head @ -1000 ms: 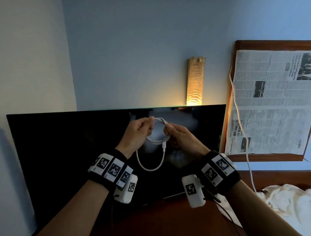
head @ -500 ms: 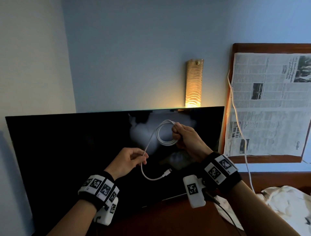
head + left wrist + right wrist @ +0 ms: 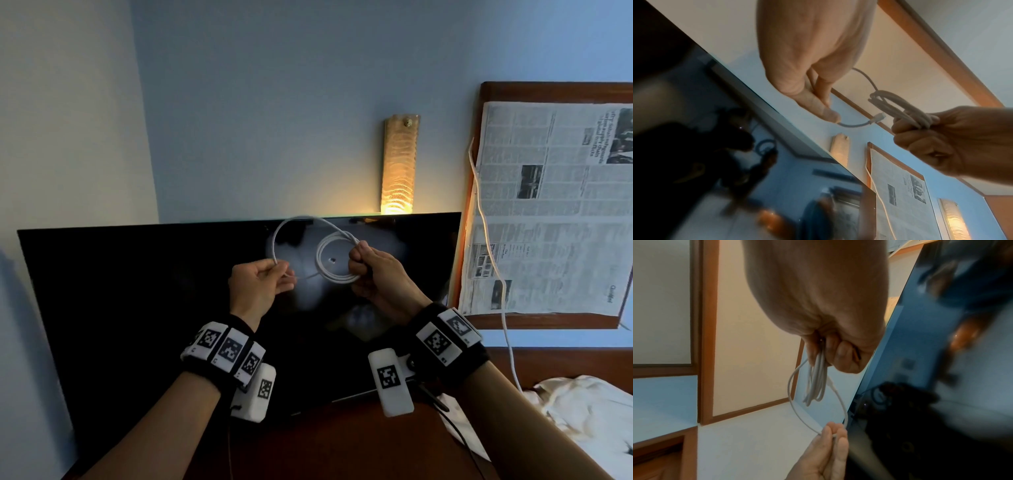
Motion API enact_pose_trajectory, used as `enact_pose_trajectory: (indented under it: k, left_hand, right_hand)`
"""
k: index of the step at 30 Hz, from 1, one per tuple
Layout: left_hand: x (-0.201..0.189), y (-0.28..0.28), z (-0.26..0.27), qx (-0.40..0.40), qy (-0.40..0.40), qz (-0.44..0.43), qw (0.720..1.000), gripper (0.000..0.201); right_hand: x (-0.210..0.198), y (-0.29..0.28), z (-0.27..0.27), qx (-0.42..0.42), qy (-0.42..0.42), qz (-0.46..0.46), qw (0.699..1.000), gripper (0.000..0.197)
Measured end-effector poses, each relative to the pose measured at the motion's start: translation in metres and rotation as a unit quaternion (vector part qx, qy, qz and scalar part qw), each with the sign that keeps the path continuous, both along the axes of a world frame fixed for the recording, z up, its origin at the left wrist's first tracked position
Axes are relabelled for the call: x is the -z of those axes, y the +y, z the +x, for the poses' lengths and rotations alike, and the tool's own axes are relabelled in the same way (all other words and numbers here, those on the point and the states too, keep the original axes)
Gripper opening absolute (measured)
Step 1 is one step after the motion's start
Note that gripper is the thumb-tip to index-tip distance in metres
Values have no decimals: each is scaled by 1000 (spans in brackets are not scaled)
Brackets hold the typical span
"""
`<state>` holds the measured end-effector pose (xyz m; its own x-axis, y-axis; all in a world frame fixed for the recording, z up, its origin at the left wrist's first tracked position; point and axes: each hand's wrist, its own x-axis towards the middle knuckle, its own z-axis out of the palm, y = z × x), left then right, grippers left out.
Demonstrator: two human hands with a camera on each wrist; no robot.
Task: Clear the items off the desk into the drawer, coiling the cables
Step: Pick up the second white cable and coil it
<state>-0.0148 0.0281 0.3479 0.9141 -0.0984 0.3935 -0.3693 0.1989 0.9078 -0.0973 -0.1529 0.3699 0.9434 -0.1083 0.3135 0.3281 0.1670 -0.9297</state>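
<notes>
A thin white cable (image 3: 337, 277) is held up in the air in front of a dark screen. My right hand (image 3: 368, 265) grips a small coil of several loops, also seen as the coil (image 3: 902, 107) and the bunched loops (image 3: 817, 379). From the coil one wider loop (image 3: 291, 224) arcs over to my left hand (image 3: 270, 277), which pinches the cable near its free end between thumb and fingers. The white plug (image 3: 878, 117) sticks out past my left thumb toward the coil. Both hands are level, a hand's width apart.
A large black screen (image 3: 137, 291) stands on a dark wooden desk (image 3: 342, 448) right behind the hands. A lit wall lamp (image 3: 399, 164) is above it. A newspaper (image 3: 555, 209) hangs at right with another white cable (image 3: 489, 250) down it. Crumpled white cloth (image 3: 589, 411) lies at lower right.
My left hand has risen from lower left toward the coil, drawing the loose tail up into a new wide loop. The right hand keeps its hold on the coil.
</notes>
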Motion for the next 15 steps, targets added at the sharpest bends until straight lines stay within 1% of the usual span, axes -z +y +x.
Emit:
enact_pose_trajectory:
  k: [3,6,8,11,12,14,15]
  left_hand:
    - [-6,-3,-9,29,-21,-18,999,15]
    - [-8,-4,-14,84,-6,-58,995,15]
    - [-10,-8,-18,145,37,-93,984,16]
    - [-14,-18,-28,232,129,-116,957,19]
    - [-16,-20,-31,256,161,-122,945,25]
    - [-21,-21,-38,296,209,-125,924,50]
    - [-23,-20,-39,306,213,-116,921,60]
  right_hand:
    - [-1,-2,0,2,1,9,1000,37]
    - [-2,-3,-1,-3,7,17,1000,38]
    - [-1,2,-1,-9,12,13,1000,37]
    - [1,12,3,2,11,-21,1000,36]
    - [1,15,5,12,7,-37,999,36]
    - [-1,15,7,37,-6,-68,997,35]
    - [-2,15,8,47,-12,-82,995,34]
